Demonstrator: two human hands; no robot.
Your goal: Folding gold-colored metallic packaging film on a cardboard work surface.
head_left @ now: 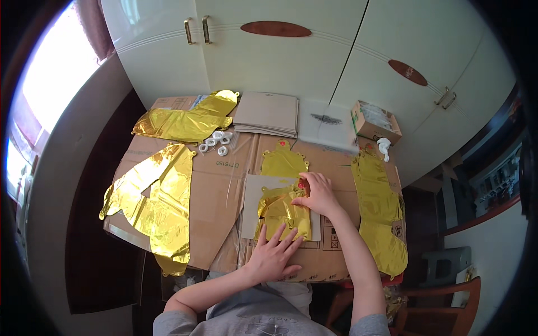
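Observation:
A folded gold foil balloon (283,211) lies on a grey card sheet (252,196) on the cardboard-covered table (224,185). My left hand (274,255) presses flat on the balloon's near end, fingers spread. My right hand (315,193) pinches the balloon's upper right edge, next to a small red spot. Another gold foil balloon (283,159) lies just beyond the card.
Large gold foil balloons lie at the left (154,201), back left (188,120) and right (381,207). Small white rolls (216,141), a stack of grey card sheets (268,113), clear plastic bags (328,123) and an open small box (374,123) sit at the back. White wardrobe doors (280,56) stand behind.

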